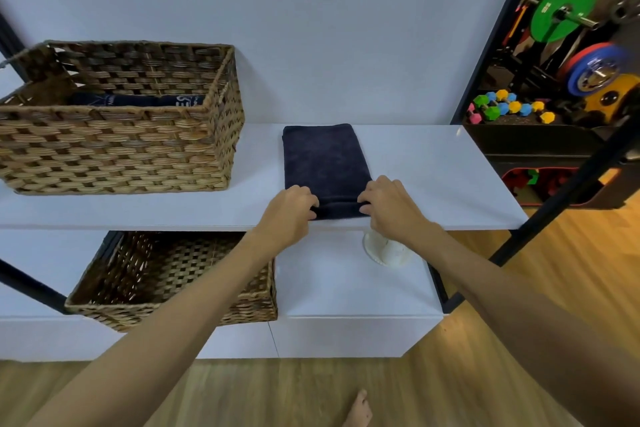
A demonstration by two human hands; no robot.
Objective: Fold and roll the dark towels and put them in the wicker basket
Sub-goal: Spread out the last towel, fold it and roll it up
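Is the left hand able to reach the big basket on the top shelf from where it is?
Probably yes. The left hand grips the dark towel, and only bare shelf lies between it and the wicker basket to its left.

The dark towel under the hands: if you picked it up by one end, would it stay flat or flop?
The dark towel would probably flop: it looks like soft cloth, and its near edge already curls where the left hand and right hand grip it. It likely won't slide easily either.
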